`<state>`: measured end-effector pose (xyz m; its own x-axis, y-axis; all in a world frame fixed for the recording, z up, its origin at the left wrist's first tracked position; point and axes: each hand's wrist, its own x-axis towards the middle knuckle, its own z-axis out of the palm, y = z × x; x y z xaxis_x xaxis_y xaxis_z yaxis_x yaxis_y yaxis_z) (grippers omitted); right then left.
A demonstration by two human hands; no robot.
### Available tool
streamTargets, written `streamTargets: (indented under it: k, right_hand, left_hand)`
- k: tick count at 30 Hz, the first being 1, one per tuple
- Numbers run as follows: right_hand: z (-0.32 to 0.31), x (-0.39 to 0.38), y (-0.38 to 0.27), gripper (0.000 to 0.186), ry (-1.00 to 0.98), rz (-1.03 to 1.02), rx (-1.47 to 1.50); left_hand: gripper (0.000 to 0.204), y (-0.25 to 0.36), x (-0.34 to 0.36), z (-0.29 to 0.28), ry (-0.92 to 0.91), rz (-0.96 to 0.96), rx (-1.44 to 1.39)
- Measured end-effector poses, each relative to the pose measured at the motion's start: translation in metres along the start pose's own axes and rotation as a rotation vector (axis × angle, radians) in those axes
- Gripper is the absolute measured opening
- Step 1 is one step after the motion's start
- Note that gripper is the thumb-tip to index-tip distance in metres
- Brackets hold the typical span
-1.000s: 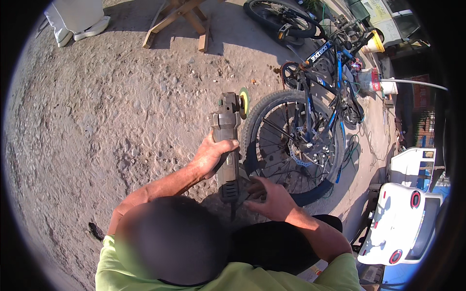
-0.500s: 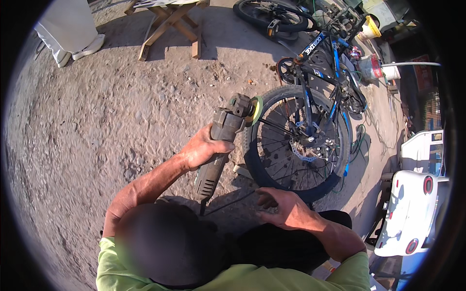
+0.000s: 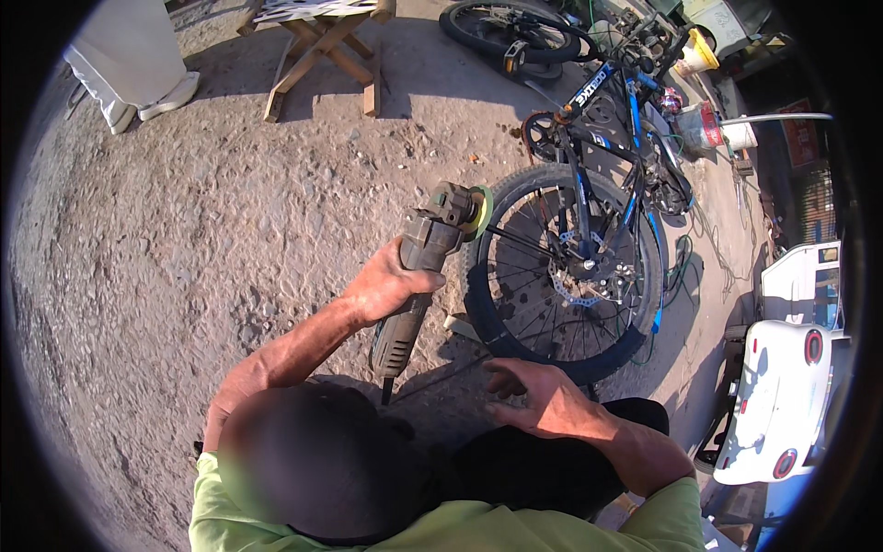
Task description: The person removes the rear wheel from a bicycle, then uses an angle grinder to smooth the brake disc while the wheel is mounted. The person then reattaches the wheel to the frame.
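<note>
My left hand point(image 3: 390, 284) is wrapped round the body of a dark, worn angle grinder point(image 3: 432, 241). Its head points away from me and a pale green disc point(image 3: 482, 212) is fitted at the right side. That disc is at the left rim of a bicycle wheel point(image 3: 478, 304); whether they touch I cannot tell. A black and blue bicycle point(image 3: 581, 175) lies beyond, with a brake disc at the wheel's hub. My right hand point(image 3: 538, 394) hovers before the tyre's near edge, fingers loosely bent and apart from the thumb, holding nothing I can see.
A folding wooden stool point(image 3: 322, 55) stands at the far side. A person in white trousers and shoes point(image 3: 138, 69) is at the far left. A yellow bucket point(image 3: 699, 53) and a white vehicle point(image 3: 777, 400) are on the right. Green cord point(image 3: 681, 262) lies by the wheel.
The whole view has shifted very slightly. My left hand keeps its hold on the angle grinder, and my right hand stays in nearly the same place and pose.
</note>
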<state>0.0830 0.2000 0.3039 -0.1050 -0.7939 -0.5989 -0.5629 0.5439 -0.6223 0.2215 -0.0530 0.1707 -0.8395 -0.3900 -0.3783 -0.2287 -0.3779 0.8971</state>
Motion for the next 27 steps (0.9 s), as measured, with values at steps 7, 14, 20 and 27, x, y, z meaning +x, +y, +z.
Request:
streamTargets:
  k: [7, 14, 20, 27]
  right_hand:
    - [0.001, 0.000, 0.001, 0.065, 0.015, -0.028, -0.018]
    - [0.002, 0.000, 0.004, 0.065, 0.010, -0.039, -0.026]
    - [0.001, 0.003, 0.003, 0.065, -0.002, -0.033, -0.027]
    - [0.000, 0.003, 0.003, 0.064, 0.006, -0.041, -0.048]
  left_hand:
    - [0.061, -0.009, 0.008, -0.001, 0.043, -0.010, -0.045]
    - [0.047, -0.029, 0.021, -0.008, -0.003, -0.013, -0.265]
    - [0.048, -0.023, 0.021, -0.013, -0.122, -0.031, -0.338]
    - [0.055, -0.027, 0.023, -0.015, -0.206, -0.021, -0.355]
